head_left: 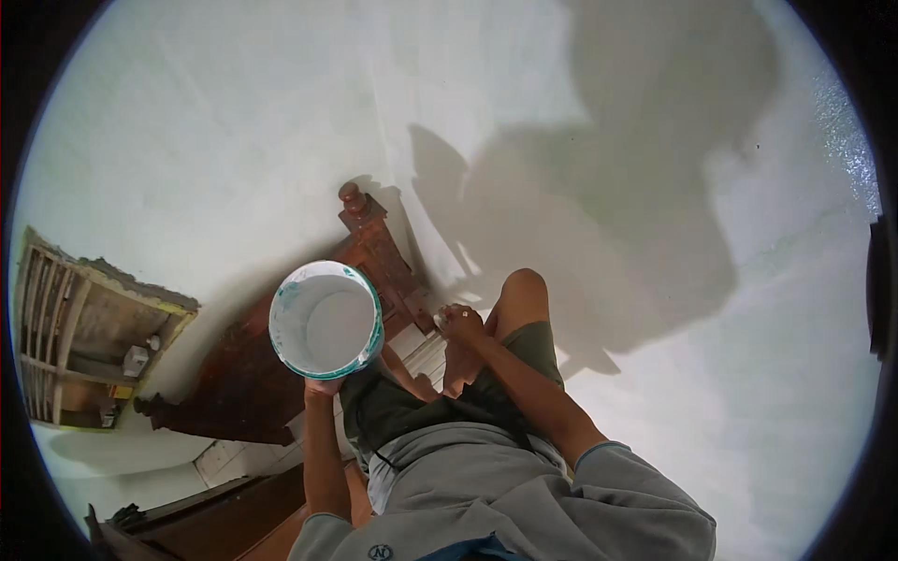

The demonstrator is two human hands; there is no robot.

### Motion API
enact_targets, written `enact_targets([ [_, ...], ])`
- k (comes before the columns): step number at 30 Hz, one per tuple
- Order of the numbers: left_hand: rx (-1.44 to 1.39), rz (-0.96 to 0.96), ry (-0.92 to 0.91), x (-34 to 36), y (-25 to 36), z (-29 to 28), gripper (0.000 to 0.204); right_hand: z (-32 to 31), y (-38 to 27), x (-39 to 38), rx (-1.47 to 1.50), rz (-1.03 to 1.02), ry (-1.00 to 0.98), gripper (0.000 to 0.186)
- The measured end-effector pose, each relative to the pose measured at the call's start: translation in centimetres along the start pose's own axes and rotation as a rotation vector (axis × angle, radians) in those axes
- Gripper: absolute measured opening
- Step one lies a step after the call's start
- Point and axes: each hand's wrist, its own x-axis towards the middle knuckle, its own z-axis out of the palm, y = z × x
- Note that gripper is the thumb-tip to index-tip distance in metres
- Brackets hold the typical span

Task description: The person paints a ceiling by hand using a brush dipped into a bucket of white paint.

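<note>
My left hand (325,384) is closed on the lower side of a round white bucket (375,338) and holds it up in front of me. Teal smears mark the bucket's rim, and its inside looks coated in white, with a pale white surface at the bottom. Most of my left fingers are hidden under the bucket. To the right of it, my right hand (460,323) is closed near my raised knee. A small whitish bit shows at its fingers; what it grips, if anything, is too small to tell.
Behind the bucket stands a dark red-brown wooden bed frame (245,379) with a turned post (352,198). Pale walls (234,122) meet in a corner, and my shadow falls on the right one. A recessed wall shelf (103,327) holds small boxes at left. Brown wooden furniture (215,524) is at lower left.
</note>
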Motion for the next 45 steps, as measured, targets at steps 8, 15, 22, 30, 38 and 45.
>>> enact_targets([
  [8,-0.296,-0.061,-0.131,0.4,0.1,-1.5,0.049,-1.0,-1.2,-0.4,0.027,0.006,0.159,0.031],
  [15,-0.171,0.014,-0.250,-0.1,-0.2,-4.3,0.050,-9.4,-7.5,-1.7,0.483,0.447,0.279,0.038],
  [22,-0.114,0.035,-0.161,0.6,0.2,-2.4,0.053,-11.0,-5.7,-1.7,1.674,0.284,0.316,0.014],
  [30,0.004,0.035,-0.118,0.4,0.8,0.8,0.057,-16.7,-11.3,-3.1,1.537,-0.027,0.609,0.013],
  [38,0.103,0.006,-0.053,-0.3,0.0,4.4,0.061,-20.3,-23.0,-5.4,0.841,-0.261,0.377,0.015],
  [45,0.149,-0.019,-0.053,0.5,-0.2,6.6,0.064,-14.8,-23.6,0.3,0.159,-0.507,0.136,0.019],
])
